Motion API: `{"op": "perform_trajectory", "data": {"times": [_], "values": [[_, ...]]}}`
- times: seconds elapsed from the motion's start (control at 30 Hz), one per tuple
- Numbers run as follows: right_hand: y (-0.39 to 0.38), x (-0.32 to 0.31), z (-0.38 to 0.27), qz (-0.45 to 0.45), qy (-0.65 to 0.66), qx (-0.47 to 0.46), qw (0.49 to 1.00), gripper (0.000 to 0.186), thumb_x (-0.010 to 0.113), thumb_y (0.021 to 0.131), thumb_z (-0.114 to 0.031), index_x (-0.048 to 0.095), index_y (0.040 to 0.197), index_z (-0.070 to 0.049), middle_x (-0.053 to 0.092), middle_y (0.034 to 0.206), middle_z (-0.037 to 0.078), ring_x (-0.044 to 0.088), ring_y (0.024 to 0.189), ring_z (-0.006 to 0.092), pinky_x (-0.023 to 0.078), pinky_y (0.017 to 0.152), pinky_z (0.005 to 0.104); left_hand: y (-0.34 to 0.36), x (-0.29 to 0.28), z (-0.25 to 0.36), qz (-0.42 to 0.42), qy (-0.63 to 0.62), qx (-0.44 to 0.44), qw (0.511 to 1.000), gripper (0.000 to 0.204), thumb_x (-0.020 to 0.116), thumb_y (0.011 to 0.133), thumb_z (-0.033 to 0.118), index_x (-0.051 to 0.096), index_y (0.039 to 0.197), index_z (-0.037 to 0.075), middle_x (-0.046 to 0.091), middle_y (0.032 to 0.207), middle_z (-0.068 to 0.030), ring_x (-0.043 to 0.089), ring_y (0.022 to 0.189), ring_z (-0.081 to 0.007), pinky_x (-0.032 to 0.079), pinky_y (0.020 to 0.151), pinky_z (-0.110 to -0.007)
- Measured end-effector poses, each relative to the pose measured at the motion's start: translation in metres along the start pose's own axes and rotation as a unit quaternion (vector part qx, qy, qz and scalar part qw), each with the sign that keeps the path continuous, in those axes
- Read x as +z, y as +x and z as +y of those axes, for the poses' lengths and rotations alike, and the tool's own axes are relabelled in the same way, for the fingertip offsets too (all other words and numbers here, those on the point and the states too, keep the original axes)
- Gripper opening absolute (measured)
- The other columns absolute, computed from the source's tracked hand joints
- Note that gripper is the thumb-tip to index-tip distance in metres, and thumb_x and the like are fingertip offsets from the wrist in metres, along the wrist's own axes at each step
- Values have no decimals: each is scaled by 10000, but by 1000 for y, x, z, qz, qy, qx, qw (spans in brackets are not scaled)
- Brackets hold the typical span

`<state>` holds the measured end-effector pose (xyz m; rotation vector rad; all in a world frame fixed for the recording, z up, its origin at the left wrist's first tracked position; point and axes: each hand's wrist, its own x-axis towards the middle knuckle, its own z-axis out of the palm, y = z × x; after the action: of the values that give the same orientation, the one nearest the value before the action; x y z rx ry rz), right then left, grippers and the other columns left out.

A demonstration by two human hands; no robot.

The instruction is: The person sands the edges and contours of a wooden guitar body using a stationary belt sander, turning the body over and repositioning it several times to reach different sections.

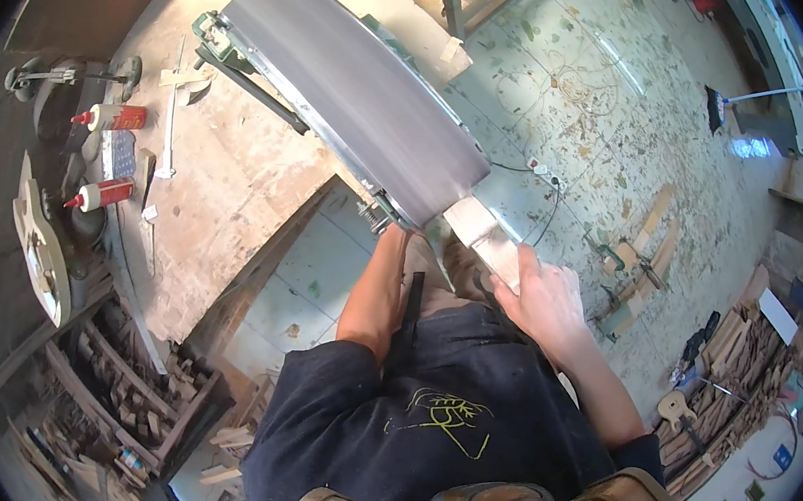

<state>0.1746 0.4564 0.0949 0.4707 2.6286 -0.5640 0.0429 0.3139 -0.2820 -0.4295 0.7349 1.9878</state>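
A belt sander (360,90) with a long grey belt stretches from the upper left toward my body. My right hand (546,295) is closed around a pale wooden block (489,235), with the fingers wrapped over its near end. The block's far end meets the near right corner of the belt; whether it presses on it I cannot tell. My left forearm (373,292) reaches up to the sander's near left corner, beside a spring (373,214) on its frame. There the left hand passes beneath the machine, and its fingers are hidden.
A wooden workbench (230,203) on the left holds two red-and-white glue bottles (117,117) and a guitar-shaped wooden piece (42,247). Wood scraps (728,353) pile up at right. A cable with a socket (545,173) and clamped wood strips (644,266) lie on the debris-strewn floor.
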Motion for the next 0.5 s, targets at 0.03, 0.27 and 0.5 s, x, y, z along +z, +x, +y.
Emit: {"op": "perform_trajectory", "data": {"times": [0.03, 0.27, 0.5], "values": [[2, 1, 1, -1, -1, -1, 1000, 389, 652, 883, -311, 509, 992, 33, 656, 667, 230, 668, 636, 407, 528, 628, 492, 0, -2, -1, 2, -1, -2, 1000, 555, 709, 815, 204, 458, 1304, 126, 523, 1265, -28, 477, 1208, -204, 316, 1100, -479], [17, 0, -1, -22, -22, 12, 999, 406, 638, 887, -313, 523, 1010, 57, 660, 677, 224, 674, 662, 400, 528, 645, 477, -2, -18, -13, 18, -1, -12, 1000, 554, 708, 818, 205, 454, 1304, 126, 522, 1263, -32, 479, 1206, -208, 322, 1097, -477], [36, 3, -4, -70, -22, 35, 997, 428, 626, 886, -319, 540, 1009, 82, 662, 719, 246, 671, 736, 413, 518, 710, 488, -8, -26, -32, 39, -5, -20, 999, 552, 706, 822, 205, 450, 1304, 125, 521, 1260, -36, 482, 1204, -212, 329, 1093, -475]]}}
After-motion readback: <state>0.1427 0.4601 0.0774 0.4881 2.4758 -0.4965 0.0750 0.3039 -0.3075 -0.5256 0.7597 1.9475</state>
